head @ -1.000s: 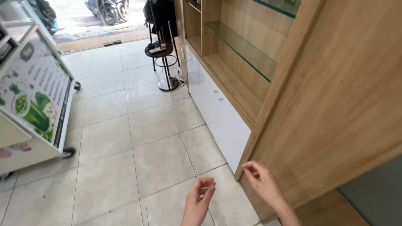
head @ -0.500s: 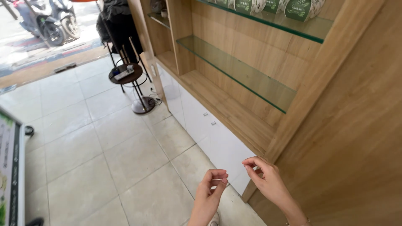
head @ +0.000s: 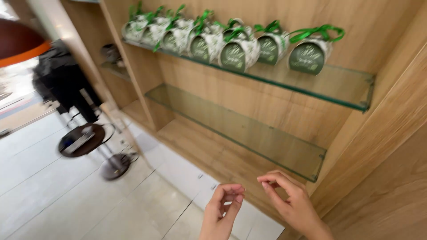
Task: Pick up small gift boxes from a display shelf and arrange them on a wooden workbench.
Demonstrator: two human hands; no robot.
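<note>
Both hands, the left hand (head: 222, 209) and right hand (head: 289, 200), hover empty with fingers loosely curled near the lower glass shelf's (head: 249, 133) front right corner, which a careless reach could knock.

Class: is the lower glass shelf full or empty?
Empty. The lower glass shelf shows only bare glass; the gift boxes sit on the shelf above.

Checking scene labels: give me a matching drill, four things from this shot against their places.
Things:
1. gift boxes
2. lower glass shelf
3. stool
4. right hand

Places:
A. on the tiled floor, left
B. bottom of frame, fingers curled, holding nothing visible
C. on the upper glass shelf
D. bare, under the boxes' shelf

Pairs: 1-C, 2-D, 3-A, 4-B
</note>
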